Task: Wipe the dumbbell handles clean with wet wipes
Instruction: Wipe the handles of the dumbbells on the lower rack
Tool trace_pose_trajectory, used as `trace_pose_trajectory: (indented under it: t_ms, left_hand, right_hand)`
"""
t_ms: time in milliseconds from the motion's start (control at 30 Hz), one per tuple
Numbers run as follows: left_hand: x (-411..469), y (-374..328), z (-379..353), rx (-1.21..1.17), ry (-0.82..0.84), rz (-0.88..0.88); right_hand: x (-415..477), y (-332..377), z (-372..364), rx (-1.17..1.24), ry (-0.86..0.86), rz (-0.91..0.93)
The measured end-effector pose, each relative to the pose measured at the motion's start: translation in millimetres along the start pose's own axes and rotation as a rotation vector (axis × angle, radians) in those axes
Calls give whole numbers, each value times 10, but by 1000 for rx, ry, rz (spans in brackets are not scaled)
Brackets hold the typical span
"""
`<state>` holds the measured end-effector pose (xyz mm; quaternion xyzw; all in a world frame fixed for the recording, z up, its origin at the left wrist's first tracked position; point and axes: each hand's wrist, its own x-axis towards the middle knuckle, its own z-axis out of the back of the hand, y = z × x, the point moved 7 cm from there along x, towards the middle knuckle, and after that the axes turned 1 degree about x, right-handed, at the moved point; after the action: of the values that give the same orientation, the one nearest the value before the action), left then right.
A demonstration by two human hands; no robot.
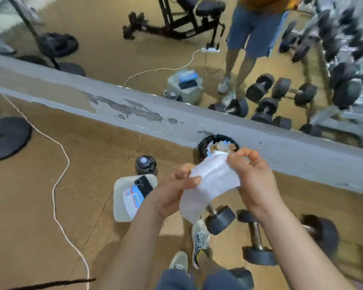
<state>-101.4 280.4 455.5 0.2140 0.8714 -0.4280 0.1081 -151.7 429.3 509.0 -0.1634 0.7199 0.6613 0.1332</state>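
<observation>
A white wet wipe [210,185] hangs stretched between both hands at chest height. My left hand [176,193] pinches its left edge and my right hand [252,174] grips its upper right corner. Below them on the brown floor lie black dumbbells with metal handles: one [219,218] partly hidden behind the wipe, one [256,239] under my right forearm, and a third [321,233] at the right. A blue and white wipes pack [132,199] rests on a pale box [122,206], next to a black phone [144,186].
A small black-lined bin [203,147] with used wipes stands against the grey wall base. A dark bottle [145,164] stands by the box. A white cable [59,185] runs across the floor at left. A wall mirror [155,49] reflects the dumbbell rack and a bench.
</observation>
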Motion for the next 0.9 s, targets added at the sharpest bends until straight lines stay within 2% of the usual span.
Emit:
trace_pose_trajectory:
  t_ms: [100, 167, 233, 300, 333, 400, 467, 633, 733, 767, 900]
  left_hand:
    - [-160, -58, -370, 12, -2, 8]
    - [-247, -65, -681, 77, 51, 3]
    - [-302, -24, -1024, 123, 124, 23]
    - [-332, 70, -1364, 171, 190, 60]
    - [-340, 133, -1519, 189, 211, 73]
    - [-395, 281, -1877, 260, 267, 90]
    - [-524, 449, -2298, 390, 337, 88]
    - [-991, 1111, -3299, 503, 606, 188]
    - [-1355, 1632, -3789, 585, 730, 279]
    - [-1467, 1792, -3941, 656, 733, 255]
    - [-1877, 2374, -4491, 1087, 597, -72]
  right_hand:
    - [-431, 19, 346, 332, 6, -178]
    - [-737, 10, 628, 437, 2, -209]
    - [-1042, 3, 964, 314, -60, -159]
    - [-1347, 1, 1359, 223, -201, -73]
    - [-1507, 7, 1556, 251, -278, -35]
    - [-1824, -8, 1860, 476, -335, -2]
    - [-2127, -68, 2071, 632, -313, -22]
    - [-2816, -301, 2282, 456, -159, -36]
    - [-3359, -464, 2594, 529, -185, 55]
    - [-3606, -532, 2782, 531, -251, 75]
    - [-4804, -858, 3682, 410, -609, 76]
